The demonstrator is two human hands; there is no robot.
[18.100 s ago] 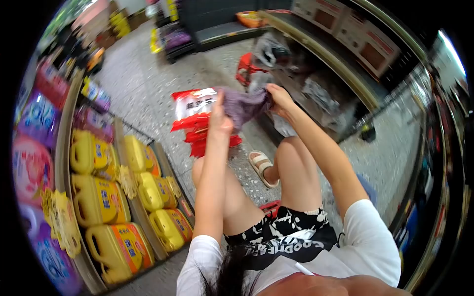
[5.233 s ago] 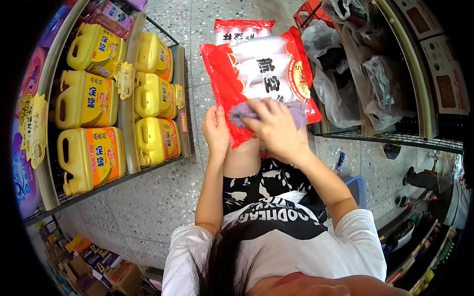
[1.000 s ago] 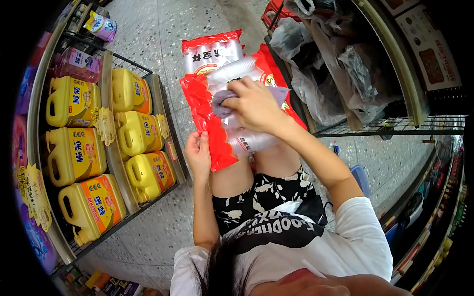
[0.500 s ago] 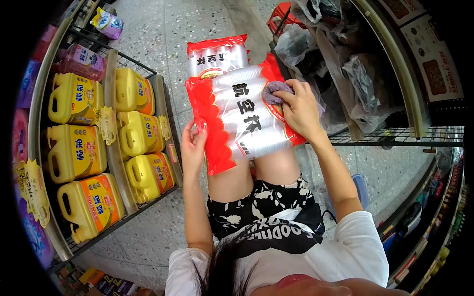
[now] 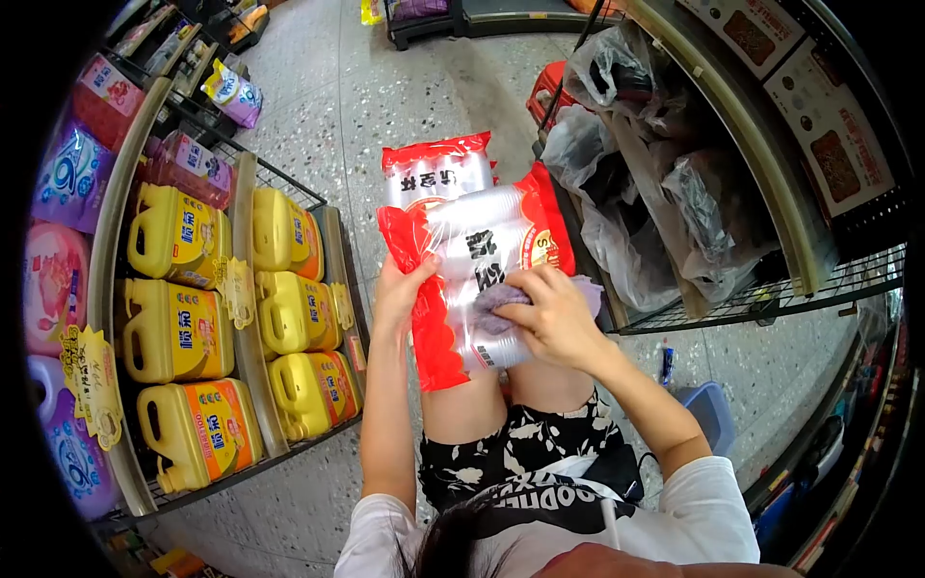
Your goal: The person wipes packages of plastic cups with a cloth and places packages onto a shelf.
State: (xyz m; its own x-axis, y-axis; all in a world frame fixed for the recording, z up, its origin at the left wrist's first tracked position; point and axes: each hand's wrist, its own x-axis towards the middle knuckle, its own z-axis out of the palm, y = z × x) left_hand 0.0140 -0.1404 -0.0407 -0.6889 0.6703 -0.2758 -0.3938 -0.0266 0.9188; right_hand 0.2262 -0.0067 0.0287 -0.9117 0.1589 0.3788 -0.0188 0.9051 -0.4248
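A clear and red pack of plastic cups (image 5: 461, 265) lies tilted above my thighs, its printed face up. My left hand (image 5: 397, 297) grips its left edge, the thumb on top and the other fingers mostly hidden. In my right hand (image 5: 557, 316) is a bunched purple cloth (image 5: 497, 304), pressed against the middle of the pack and covering part of the black lettering. One end of the cloth sticks out to the right of the hand. Just beyond, a second pack of plastic cups (image 5: 438, 171) is partly covered by the first.
Yellow jugs (image 5: 188, 328) fill the shelf on my left, with purple bottles (image 5: 72, 173) at its outer side. On the right, a rack (image 5: 761, 144) holds plastic bags (image 5: 617, 193). A blue plastic tub (image 5: 708, 414) and a small blue packet (image 5: 668, 366) are on the speckled floor (image 5: 385, 77).
My right hand has moved the cloth from the pack's right side to its middle. My left hand now grips higher on the left edge. The view has tilted up.
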